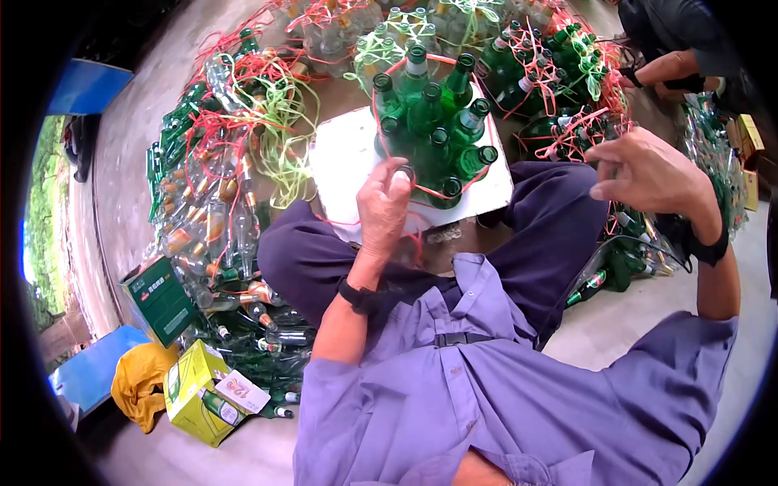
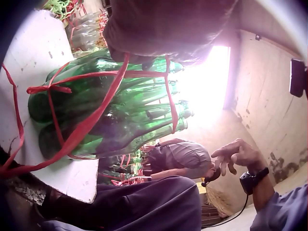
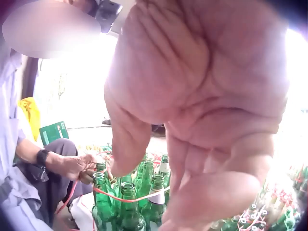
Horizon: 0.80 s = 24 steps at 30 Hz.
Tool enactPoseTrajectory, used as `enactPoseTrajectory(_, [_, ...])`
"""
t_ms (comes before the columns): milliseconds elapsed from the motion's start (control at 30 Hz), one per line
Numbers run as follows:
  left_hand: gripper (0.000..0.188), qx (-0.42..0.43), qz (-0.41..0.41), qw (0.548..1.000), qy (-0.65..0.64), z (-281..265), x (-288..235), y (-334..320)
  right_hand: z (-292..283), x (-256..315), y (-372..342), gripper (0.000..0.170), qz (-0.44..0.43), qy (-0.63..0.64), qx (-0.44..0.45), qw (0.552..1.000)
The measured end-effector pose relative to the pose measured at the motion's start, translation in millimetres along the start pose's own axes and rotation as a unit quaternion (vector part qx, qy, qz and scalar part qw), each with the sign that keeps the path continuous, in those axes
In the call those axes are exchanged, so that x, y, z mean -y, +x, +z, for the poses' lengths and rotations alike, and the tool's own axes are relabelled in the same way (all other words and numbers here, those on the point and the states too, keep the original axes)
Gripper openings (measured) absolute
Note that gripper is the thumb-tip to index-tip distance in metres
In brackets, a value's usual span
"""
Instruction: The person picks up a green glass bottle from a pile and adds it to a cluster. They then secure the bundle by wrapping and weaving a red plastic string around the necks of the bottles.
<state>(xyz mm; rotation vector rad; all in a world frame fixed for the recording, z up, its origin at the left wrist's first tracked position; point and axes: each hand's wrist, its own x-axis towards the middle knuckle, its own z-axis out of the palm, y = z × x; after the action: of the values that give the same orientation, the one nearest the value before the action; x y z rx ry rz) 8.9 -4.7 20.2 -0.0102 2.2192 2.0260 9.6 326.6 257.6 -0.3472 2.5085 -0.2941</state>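
Left Hand (image 1: 381, 204) Gripped a Bottle Neck (image 1: 407, 172) While the Right Hand (image 1: 658, 172) Hung Open

The left hand's fingers and thumb were curled round the neck at the near left edge of a cluster of green bottles (image 1: 430, 109). Whether it also pinched the red strap (image 2: 91, 122) could not be told. The right hand was raised well apart from the bottles, fingers loosely bent, with nothing seen in its hold.

The strap circled the bottles near their necks and crossed itself low on their sides. The cluster stood upright on a white board (image 1: 339, 154), between the person's bent legs in dark trousers (image 1: 559, 215).

Beyond the board lay strapped bundles of clear and green bottles (image 1: 328, 36). To the left were more loose-looking bottles (image 1: 215, 231), a dark green carton (image 1: 162, 304), a yellow cloth (image 1: 144, 381) and a yellow-green carton (image 1: 194, 393). Another person (image 2: 185, 156) in a grey top bent forward on the right side.
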Motion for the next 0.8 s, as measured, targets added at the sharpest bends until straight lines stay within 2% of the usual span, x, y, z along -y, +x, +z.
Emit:
enactPoseTrajectory(67, [0.041,0.002,-0.006,1.000,0.002,-2,-1,1,2,16,15,0.042,-0.043,0.051,0.002,0.998])
enactPoseTrajectory(133, [0.041,0.002,-0.002,1.000,-0.006,-2,-3,1,23,26,34,0.039,-0.039,0.132,0.021,0.990])
enactPoseTrajectory(200, [0.040,-0.003,-0.001,1.000,-0.014,-2,-3,0,59,28,57,0.041,-0.055,0.111,0.024,0.992])
enactPoseTrajectory(267, [0.039,0.006,0.000,0.999,-0.032,-2,-4,-1,94,37,71,0.043,-0.019,0.069,-0.003,0.997])
enactPoseTrajectory(333, [0.039,0.003,0.001,0.999,-0.042,-1,-5,-2,128,44,86,0.032,-0.026,0.131,-0.076,0.988])
enactPoseTrajectory(400, [0.039,-0.002,0.007,0.999,-0.035,0,-5,-2,146,52,95,0.034,0.003,0.123,-0.125,0.985])
enactPoseTrajectory(467, [0.040,-0.007,0.010,0.999,-0.038,1,-5,-2,154,56,100,0.035,0.022,0.147,-0.132,0.980])
enactPoseTrajectory(533, [0.040,-0.008,0.016,0.999,-0.046,1,-3,-3,172,46,106,0.037,0.058,0.151,-0.104,0.981])
enactPoseTrajectory(600, [0.041,-0.007,0.019,0.999,-0.045,1,-2,-2,185,34,112,0.038,0.048,0.143,-0.109,0.982])
enactPoseTrajectory(667, [0.041,-0.005,0.021,0.999,-0.045,1,0,-3,187,30,114,0.043,0.125,0.334,-0.059,0.932])
enactPoseTrajectory(700, [0.040,-0.003,0.023,0.999,-0.041,1,0,-2,196,25,117,0.055,0.131,0.341,-0.059,0.929])
enactPoseTrajectory(733, [0.039,-0.002,0.025,0.999,-0.037,0,0,-2,207,24,122,0.055,0.131,0.342,-0.061,0.929])
enactPoseTrajectory(800, [0.039,-0.008,0.013,0.999,-0.038,0,-1,-3,226,28,125,0.078,0.072,0.343,-0.126,0.928])
